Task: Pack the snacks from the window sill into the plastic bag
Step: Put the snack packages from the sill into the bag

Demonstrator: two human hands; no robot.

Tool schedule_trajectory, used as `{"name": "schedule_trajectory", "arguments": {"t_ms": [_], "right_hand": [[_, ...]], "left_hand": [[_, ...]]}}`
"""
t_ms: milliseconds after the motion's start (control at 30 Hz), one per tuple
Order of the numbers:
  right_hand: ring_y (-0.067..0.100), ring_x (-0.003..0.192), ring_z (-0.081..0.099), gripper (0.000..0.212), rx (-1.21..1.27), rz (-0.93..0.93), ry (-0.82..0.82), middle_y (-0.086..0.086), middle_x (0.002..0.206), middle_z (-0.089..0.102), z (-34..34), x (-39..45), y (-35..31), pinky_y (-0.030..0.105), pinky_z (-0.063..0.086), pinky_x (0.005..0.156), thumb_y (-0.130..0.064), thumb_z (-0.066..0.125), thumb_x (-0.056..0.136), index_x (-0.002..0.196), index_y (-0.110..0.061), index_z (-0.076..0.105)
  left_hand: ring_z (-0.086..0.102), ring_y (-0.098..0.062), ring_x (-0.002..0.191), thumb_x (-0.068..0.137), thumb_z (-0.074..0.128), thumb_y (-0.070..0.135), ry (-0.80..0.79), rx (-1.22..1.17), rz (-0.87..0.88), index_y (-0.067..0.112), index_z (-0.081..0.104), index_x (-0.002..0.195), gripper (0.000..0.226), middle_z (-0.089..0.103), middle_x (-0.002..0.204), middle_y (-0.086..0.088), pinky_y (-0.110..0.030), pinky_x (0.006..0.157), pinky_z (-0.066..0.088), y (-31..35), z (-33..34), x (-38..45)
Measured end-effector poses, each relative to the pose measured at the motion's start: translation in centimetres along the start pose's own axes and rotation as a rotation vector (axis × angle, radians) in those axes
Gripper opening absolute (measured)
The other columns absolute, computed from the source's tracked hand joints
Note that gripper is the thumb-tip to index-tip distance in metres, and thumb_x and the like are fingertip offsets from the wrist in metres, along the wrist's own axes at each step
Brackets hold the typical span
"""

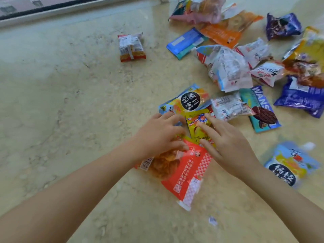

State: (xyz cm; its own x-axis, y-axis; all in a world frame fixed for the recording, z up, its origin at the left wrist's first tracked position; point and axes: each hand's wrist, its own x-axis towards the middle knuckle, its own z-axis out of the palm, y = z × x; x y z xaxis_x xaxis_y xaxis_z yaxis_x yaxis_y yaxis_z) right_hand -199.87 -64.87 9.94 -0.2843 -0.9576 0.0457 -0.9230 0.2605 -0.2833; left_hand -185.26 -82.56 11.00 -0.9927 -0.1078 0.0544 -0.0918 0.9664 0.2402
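Marble, beige and veined, forms the sill point(70, 111) on which we work; it fills nearly the whole view. Along the upper left edge we see a white window frame point(57, 11) with a dark seal, cut off by the picture's edge. A heap of snacks point(245, 55) spreads across the upper right, some packets running out of view at the right and top, several too crumpled or blurred for us to read. One small red packet point(131, 47) lies apart from the heap, nearer the window. A blue-and-yellow pouch point(291, 163) lies alone at the lower right, blurred. Nearest us lies a red bag point(184, 174), partly hidden beneath our left hand point(157, 135), whose curled fingers press on its upper edge; whether they pinch it we cannot tell. Our right hand point(228, 142) rests with fingers spread and straight on a yellow pouch point(198, 127), which lies just above the red bag and overlaps a second blue-and-yellow pouch point(185, 100). A small white scrap point(213, 220) lies on the marble near the bottom edge.
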Motion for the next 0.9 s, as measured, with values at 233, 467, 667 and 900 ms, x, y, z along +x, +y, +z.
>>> {"name": "schedule_trajectory", "arguments": {"t_ms": [233,467,667,900], "right_hand": [[0.025,0.128,0.046,0.061,0.119,0.169,-0.035,0.007,0.145,0.045,-0.1,-0.1,-1.1,0.041,0.044,0.098,-0.056,0.039,0.088,0.134,-0.018,0.052],[0.018,0.111,0.052,0.054,0.21,0.184,0.063,-0.003,0.12,0.061,0.4,-0.4,-3.6,0.035,0.051,0.083,-0.032,0.081,0.07,0.119,-0.018,0.063],[0.023,0.103,0.057,0.065,0.162,0.382,0.025,-0.004,0.116,0.06,1.3,0.2,-7.9,0.034,0.048,0.073,-0.05,0.078,0.067,0.12,-0.021,0.057],[0.017,0.11,0.057,0.097,0.283,0.669,-0.156,-0.005,0.121,0.056,2.3,0.7,-12.3,0.033,0.046,0.073,-0.066,0.071,0.065,0.143,-0.023,0.032]], "left_hand": [[0.039,-0.011,0.118,0.058,0.055,0.085,-0.338,0.007,-0.031,0.035,0.052,0.129,0.086,0.052,0.119,0.015,-0.031,0.092,0.036,-0.1,-1.7,0.3],[0.041,-0.01,0.125,0.076,0.067,0.056,-0.407,-0.114,-0.146,0.039,0.026,0.146,0.083,0.034,0.147,0.016,-0.026,0.09,0.031,-1.7,-2.8,-2.6],[0.053,-0.008,0.114,0.067,0.074,0.06,-0.423,-0.334,-0.433,0.037,0.043,0.135,0.079,0.049,0.129,0.015,-0.029,0.09,0.042,-5.4,-4.5,-8.2],[0.062,-0.006,0.09,0.066,0.082,0.048,-0.425,-0.64,-0.848,0.029,0.065,0.105,0.047,0.066,0.096,0.014,-0.026,0.084,0.049,-7.2,-5.1,-13.3]]}}
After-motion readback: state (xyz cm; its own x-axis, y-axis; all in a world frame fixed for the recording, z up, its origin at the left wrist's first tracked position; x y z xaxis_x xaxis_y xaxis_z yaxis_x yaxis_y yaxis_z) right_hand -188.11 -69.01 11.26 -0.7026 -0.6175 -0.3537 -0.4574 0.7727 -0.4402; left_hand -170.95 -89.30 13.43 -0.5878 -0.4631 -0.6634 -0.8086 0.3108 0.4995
